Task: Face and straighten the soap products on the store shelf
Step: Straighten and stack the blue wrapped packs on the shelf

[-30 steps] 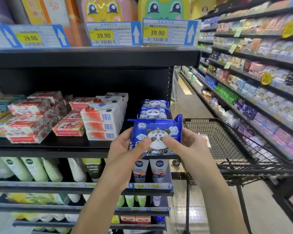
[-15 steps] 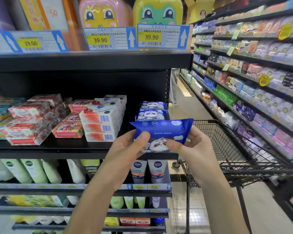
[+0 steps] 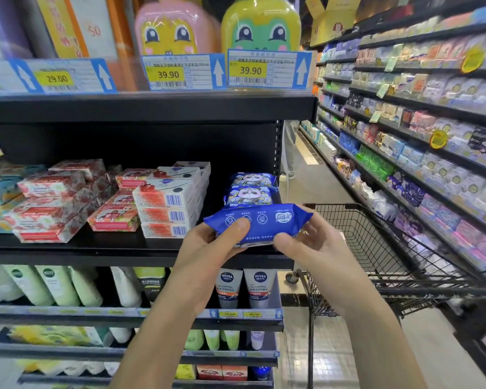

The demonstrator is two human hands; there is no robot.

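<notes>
I hold a blue soap pack (image 3: pixel 260 224) in both hands at the front edge of the black shelf (image 3: pixel 96 249), near its right end. The pack lies almost flat, its plain blue edge with white icons turned up toward me. My left hand (image 3: pixel 208 248) grips its left end with the thumb on top. My right hand (image 3: pixel 309 245) pinches its right end. Just behind it, two matching blue panda packs (image 3: pixel 249 189) are stacked on the shelf. Left of them stand white and red soap boxes (image 3: pixel 166 206) in a stack.
More red and teal soap packs (image 3: pixel 48 203) lie slanted at the left of the shelf. Nivea tubes (image 3: pixel 244 287) and green bottles fill the shelf below. A black wire cart (image 3: pixel 376 248) stands close at my right. A stocked aisle shelf (image 3: pixel 432 136) runs along the right.
The blue pack has tipped from upright with the panda facing me to nearly flat, and it sits lower at the shelf edge. Both hands kept their hold.
</notes>
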